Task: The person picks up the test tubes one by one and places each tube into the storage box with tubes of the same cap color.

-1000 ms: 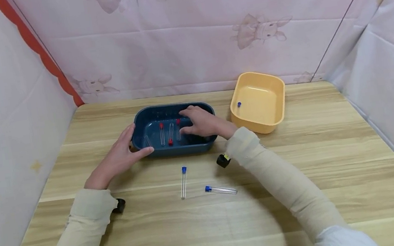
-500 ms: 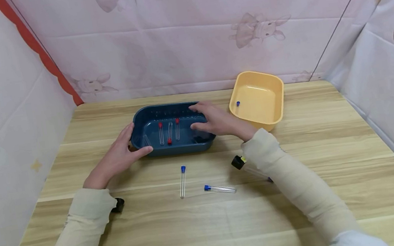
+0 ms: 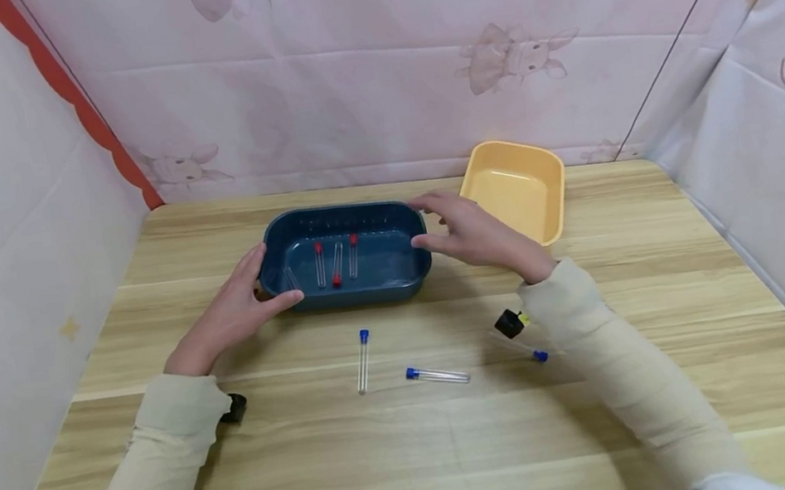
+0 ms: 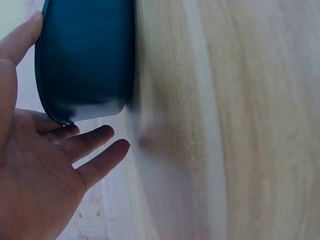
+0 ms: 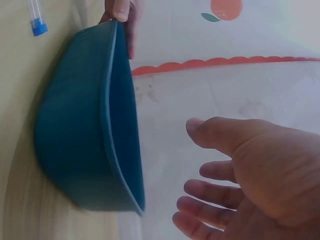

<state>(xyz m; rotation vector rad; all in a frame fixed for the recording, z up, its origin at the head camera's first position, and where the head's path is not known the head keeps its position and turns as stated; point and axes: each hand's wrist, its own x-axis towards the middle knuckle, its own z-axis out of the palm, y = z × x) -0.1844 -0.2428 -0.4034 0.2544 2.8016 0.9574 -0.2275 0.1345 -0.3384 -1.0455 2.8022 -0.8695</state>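
Your left hand (image 3: 231, 308) (fingers spread) is touching the dark-blue oblong plastic bin (image 3: 369, 295); your right hand (image 3: 469, 232), fingers loosely extended, is hovering just beside it; between your fingers, red-capped clear tubes (image 3: 320, 267) are lying inside.

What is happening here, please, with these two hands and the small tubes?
A person's left hand touches the left end of a dark blue bin, thumb at the rim. The right hand is near the bin's other end, apart from it, and holds nothing. Three red-capped tubes show inside; three blue-capped tubes lie on the wooden table. A yellow bin stands beyond the right hand.
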